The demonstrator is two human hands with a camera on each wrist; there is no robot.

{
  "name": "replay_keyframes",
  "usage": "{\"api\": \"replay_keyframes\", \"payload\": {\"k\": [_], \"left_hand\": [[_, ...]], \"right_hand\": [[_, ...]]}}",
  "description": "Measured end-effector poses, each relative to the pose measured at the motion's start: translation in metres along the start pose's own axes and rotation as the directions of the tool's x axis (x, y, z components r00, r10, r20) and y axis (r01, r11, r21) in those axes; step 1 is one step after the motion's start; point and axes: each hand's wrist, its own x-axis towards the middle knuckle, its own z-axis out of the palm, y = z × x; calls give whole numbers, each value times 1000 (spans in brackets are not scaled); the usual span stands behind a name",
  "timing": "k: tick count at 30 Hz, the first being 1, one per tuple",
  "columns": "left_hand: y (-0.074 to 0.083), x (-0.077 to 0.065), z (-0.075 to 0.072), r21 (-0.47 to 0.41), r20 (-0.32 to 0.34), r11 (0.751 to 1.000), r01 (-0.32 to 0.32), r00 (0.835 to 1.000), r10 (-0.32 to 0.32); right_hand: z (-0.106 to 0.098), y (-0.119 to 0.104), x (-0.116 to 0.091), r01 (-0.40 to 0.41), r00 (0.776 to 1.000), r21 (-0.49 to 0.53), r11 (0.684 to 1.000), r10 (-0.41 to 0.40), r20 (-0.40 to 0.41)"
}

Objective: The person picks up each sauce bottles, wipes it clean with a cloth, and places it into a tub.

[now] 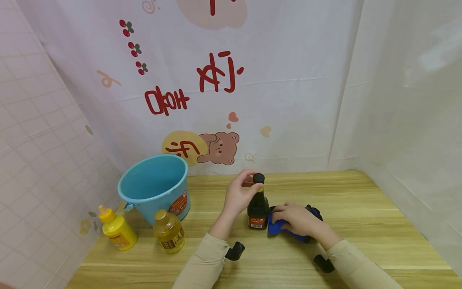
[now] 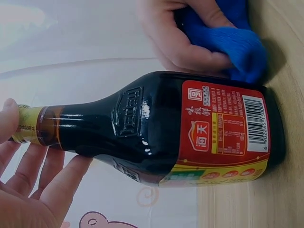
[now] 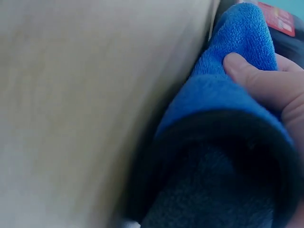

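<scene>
A dark sauce bottle [image 1: 258,208] with a red label stands upright on the wooden table, black cap on top. My left hand [image 1: 240,193] holds it by the neck, thumb on one side and fingers on the other, as the left wrist view shows close up. Bunched in my right hand [image 1: 296,218] is a blue cloth [image 3: 211,92] with a dark edge and dark underside. Thumb and fingers pinch its front fold, which lies right at the bottle's lower side. In the left wrist view the cloth [image 2: 237,50] sits beside the label near the base.
To the left stands a light blue bucket [image 1: 153,200] with an orange-red sticker. In front of it is a bottle of yellow oil [image 1: 169,233], and farther left a yellow squeeze bottle [image 1: 119,230]. A printed white curtain [image 1: 288,100] hangs behind the table [image 1: 361,224].
</scene>
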Motion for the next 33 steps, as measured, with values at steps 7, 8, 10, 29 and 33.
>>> {"api": "replay_keyframes", "payload": {"k": [7,8,10,29,33], "left_hand": [[1,-1,-1,17,-6,1000,14,1000,-14],[1,-1,-1,18,-6,1000,15,1000,-15],[1,-1,-1,19,-5,1000,14,1000,-14],[0,-1,1,14,2,1000,9,1000,-9],[0,-2,1,10,3,1000,12,1000,-12]], "right_hand": [[-21,10,-7,54,977,169,984,-18,-212],[-26,10,-7,65,966,202,977,-11,-257],[-36,10,-4,98,937,258,961,-2,-349],[-58,-11,33,178,814,281,943,19,-581],[-55,-11,33,150,829,270,951,28,-559]]}}
